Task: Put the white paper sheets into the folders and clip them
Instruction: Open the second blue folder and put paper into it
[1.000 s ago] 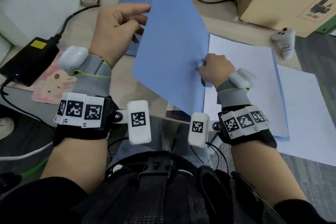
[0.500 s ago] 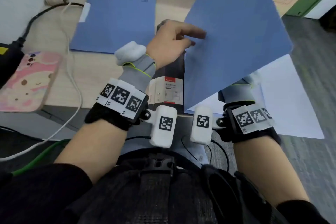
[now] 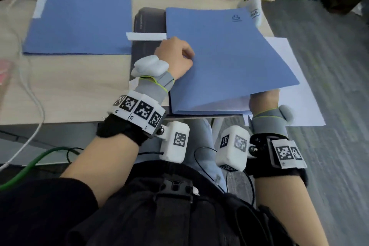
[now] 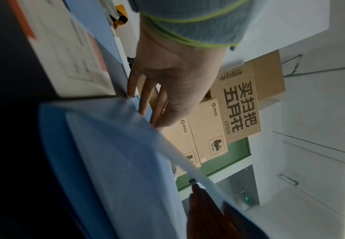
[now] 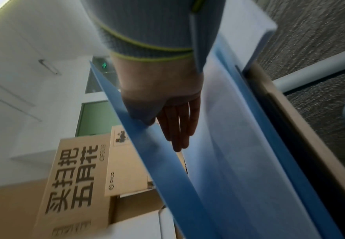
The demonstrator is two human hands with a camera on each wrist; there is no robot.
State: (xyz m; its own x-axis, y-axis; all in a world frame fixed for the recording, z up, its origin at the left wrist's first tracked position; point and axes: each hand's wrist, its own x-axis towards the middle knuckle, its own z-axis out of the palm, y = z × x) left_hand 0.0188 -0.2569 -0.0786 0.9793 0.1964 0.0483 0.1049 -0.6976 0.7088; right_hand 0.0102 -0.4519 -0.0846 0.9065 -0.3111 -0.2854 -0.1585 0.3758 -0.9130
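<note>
A: What is found nearest, at the counter's front edge?

B: The right hand is slid between the raised cover of the blue folder and the white paper sheets inside; in the right wrist view its fingers are seen straight and together, so nothing is gripped.

A: And the left hand?

B: It is laid on the cover near the spine side. In the left wrist view the fingers are extended, nothing being pinched.

A: How is the folder judged to handle?

B: Thin, light and springy: the cover is bowed, and would probably be sprung open if released. The sheets are limp and may be slid out easily. Hold would best be taken at the spine edge, where a white clip strip is seen projecting.

A: Farther back?

B: A second blue folder, closed, is laid toward the far left corner; loose white sheets overhang the right edge.
</note>
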